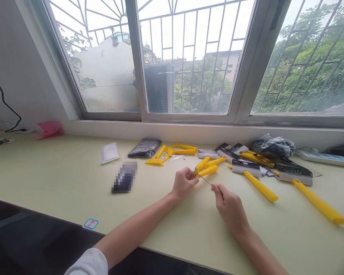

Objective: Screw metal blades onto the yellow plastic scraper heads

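My left hand (184,184) is closed around the head of a yellow scraper (195,173), near the middle of the table. My right hand (228,204) grips a screwdriver, its handle hidden in the fingers. The thin metal shaft of the screwdriver (205,180) slants up and left, with its tip at the scraper head; whether it sits in a screw is too small to tell. Just beyond my hands lie loose yellow handles (215,162). Yellow scrapers (169,152) and a thin blade (177,157) rest farther back.
On the right are yellow scrapers with black-and-white cards (246,168), a long yellow handle (321,202), crumpled plastic bags (273,146) and a power strip (326,157). Left of centre lie a black package (145,148), a clear packet (109,152) and a blurred dark object (124,177). Windows stand behind.
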Demonstrator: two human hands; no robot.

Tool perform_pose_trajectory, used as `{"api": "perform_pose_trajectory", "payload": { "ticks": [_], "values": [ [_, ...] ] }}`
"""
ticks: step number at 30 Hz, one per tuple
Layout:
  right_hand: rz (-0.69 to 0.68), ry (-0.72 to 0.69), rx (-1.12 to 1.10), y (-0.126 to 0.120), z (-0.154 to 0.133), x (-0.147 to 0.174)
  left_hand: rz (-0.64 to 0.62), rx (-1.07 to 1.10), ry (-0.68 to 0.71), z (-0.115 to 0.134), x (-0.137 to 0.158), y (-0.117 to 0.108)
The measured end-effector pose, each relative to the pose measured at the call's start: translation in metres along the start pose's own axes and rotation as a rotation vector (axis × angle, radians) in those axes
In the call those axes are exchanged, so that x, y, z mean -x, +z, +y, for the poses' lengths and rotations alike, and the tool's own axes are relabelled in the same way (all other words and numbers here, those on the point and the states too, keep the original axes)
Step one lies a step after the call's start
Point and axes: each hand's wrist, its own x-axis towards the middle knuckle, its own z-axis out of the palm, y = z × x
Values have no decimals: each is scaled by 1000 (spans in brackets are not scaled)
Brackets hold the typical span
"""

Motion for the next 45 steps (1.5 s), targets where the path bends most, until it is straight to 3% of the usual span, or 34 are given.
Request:
{"api": "perform_pose_trajectory", "payload": {
  "ticks": [7,14,19,24,31,35,41,45],
  "values": [
    [-155,145,-174,-3,-3,-6,24,10,-9,0,-1,3],
    [-31,-107,-97,9,-9,1,45,-16,-113,-5,-4,-1],
    [-10,-144,-5,9,3,-2,25,3,-124,-1,-3,-3],
    [-49,-100,-84,10,-2,0,16,18,-77,6,0,-4],
    [-187,125,-314,-4,-1,-10,-7,31,-39,11,4,-3],
    [-199,151,-320,-5,-7,-12,8,45,-51,13,4,3],
    [4,-70,-138,11,-24,3,70,39,-119,16,4,5],
    [9,-219,-3,11,-13,3,72,29,-140,16,5,3]
  ]
}}
